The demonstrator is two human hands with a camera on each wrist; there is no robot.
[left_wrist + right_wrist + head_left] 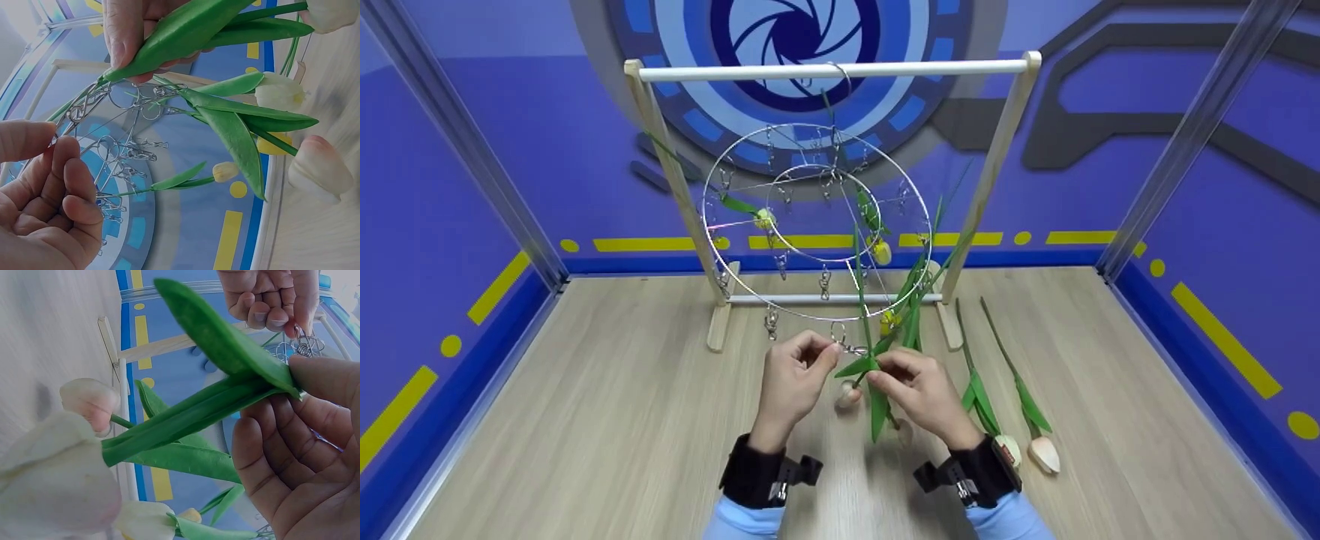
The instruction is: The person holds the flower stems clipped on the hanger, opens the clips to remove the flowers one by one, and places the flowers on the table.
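Observation:
Thumb and fingertips of my left hand [799,375] pinch a wire clip [73,114] at the near rim of a round metal clip hanger [735,283]. My right hand [926,394] pinches the green stem of a white-pink tulip [56,478] where its leaf [185,35] begins. That stem meets the clip between the two hands, and its bloom hangs downward. Another pale pink tulip [320,169] hangs head-down beside it. Several other tulips hang from the clips, among them a yellow one [882,252] and a smaller yellow one [765,218].
A wooden rack with a white top bar [735,73] carries the hanger by its hook. Two loose pale tulips, one of them blush [1044,455], lie on the wooden table [607,420] right of my right hand. Blue-purple panels [450,187] wall in the table.

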